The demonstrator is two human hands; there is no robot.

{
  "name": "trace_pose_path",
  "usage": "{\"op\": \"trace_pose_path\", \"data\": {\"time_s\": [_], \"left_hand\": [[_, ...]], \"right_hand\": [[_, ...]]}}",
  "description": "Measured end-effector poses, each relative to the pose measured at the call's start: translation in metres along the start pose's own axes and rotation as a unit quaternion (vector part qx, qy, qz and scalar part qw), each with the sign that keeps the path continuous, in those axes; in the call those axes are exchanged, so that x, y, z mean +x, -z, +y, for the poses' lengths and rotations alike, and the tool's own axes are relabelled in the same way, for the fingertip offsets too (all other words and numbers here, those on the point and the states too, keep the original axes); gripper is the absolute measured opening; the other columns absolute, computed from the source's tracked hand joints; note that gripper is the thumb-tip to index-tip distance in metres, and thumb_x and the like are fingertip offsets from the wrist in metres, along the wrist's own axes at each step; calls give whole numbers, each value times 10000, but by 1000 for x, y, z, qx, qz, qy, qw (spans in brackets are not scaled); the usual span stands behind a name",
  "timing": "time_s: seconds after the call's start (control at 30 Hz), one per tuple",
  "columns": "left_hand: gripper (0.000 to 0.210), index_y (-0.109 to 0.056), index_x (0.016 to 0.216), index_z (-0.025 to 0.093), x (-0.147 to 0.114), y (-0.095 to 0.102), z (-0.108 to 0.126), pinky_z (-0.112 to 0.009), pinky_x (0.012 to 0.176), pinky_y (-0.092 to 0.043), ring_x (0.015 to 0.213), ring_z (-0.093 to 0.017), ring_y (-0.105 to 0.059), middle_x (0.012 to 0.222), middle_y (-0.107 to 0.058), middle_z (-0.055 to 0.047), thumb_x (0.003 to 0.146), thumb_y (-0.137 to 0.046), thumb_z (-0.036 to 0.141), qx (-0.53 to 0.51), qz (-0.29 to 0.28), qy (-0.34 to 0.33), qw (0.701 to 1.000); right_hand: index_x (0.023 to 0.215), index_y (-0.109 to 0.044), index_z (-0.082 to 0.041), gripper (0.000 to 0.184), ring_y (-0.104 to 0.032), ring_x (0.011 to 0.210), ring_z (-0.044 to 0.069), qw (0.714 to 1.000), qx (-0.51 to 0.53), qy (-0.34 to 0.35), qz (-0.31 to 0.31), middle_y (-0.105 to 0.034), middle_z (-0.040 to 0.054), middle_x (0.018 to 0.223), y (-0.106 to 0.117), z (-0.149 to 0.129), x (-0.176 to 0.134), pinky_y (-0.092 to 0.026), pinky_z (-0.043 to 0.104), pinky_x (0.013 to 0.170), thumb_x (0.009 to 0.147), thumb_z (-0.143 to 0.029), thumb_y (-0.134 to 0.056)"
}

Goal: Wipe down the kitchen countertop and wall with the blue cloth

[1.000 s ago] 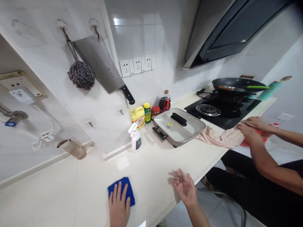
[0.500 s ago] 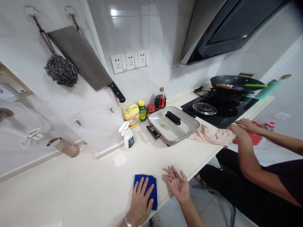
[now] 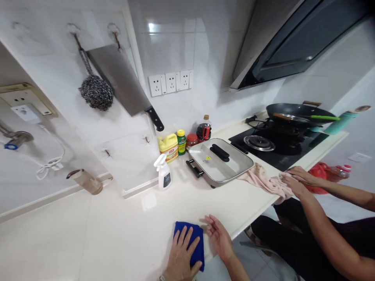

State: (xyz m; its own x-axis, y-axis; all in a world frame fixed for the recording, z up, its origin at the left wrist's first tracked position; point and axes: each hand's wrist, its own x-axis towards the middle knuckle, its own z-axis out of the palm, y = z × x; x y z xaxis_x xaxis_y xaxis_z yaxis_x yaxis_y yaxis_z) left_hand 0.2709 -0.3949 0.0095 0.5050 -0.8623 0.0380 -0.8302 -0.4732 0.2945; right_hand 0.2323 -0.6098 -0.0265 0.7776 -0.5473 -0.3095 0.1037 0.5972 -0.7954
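Note:
My left hand [image 3: 183, 255] lies flat with spread fingers on a folded blue cloth [image 3: 197, 245] at the counter's front edge. Just right of the cloth, my right hand [image 3: 219, 238] hovers palm turned inward, its fingers loosely apart and holding nothing. A white spray bottle [image 3: 164, 177] stands beyond the cloth, towards the wall. Behind and to the right sits a rectangular electric pan under a glass lid [image 3: 221, 166] with a black handle.
At right, another person's hands [image 3: 295, 183] press a pink cloth [image 3: 268, 183] on the counter edge. A wok [image 3: 301, 113] rests on the black cooktop [image 3: 281, 150]. A cleaver [image 3: 121, 80] and a steel scrubber [image 3: 96, 93] hang on the wall. A yellow jug [image 3: 169, 148] stands below the sockets.
The camera view has shifted, moving the scene right and down. My left hand and the blue cloth are now closer to my right hand, which has turned more inward.

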Motion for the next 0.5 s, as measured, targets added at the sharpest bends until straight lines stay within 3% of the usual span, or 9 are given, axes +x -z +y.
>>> {"op": "trace_pose_path", "data": {"time_s": [0.17, 0.33, 0.4, 0.5], "left_hand": [[932, -139, 1566, 402, -17, 3, -12, -638, 1173, -328, 1517, -360, -221, 1680, -111, -14, 820, -697, 444, 8, 0, 8, 1000], [914, -183, 1562, 390, -68, 16, -41, -589, 1179, -349, 1517, -323, -234, 1678, -153, -9, 817, -711, 382, 51, 48, 72, 995], [881, -197, 1561, 385, -99, 24, -58, -573, 1184, -345, 1516, -315, -239, 1676, -172, -7, 833, -693, 394, 74, 67, 114, 989], [826, -217, 1560, 372, -154, 39, -90, -553, 1181, -351, 1506, -309, -266, 1664, -227, -18, 861, -656, 400, 117, 87, 186, 972]], "right_hand": [[1044, -649, -208, 551, -591, 660, 174, 990, -131, 56, 5, -717, 51, 912, -12, 11, -6, -524, 354, 658, 753, -673, -696], [1079, -642, -213, 580, -593, 737, 199, 960, -266, 89, 17, -702, 49, 901, -21, 28, -22, -526, 359, 723, 759, -697, -650], [1105, -633, -211, 569, -613, 864, 238, 921, -365, 139, 16, -692, 77, 985, -21, 38, -31, -520, 399, 824, 794, -685, -583], [1106, -629, -201, 488, -605, 1017, 280, 820, -515, 251, -12, -652, 121, 1104, -18, 54, -39, -476, 466, 963, 882, -588, -434]]}}
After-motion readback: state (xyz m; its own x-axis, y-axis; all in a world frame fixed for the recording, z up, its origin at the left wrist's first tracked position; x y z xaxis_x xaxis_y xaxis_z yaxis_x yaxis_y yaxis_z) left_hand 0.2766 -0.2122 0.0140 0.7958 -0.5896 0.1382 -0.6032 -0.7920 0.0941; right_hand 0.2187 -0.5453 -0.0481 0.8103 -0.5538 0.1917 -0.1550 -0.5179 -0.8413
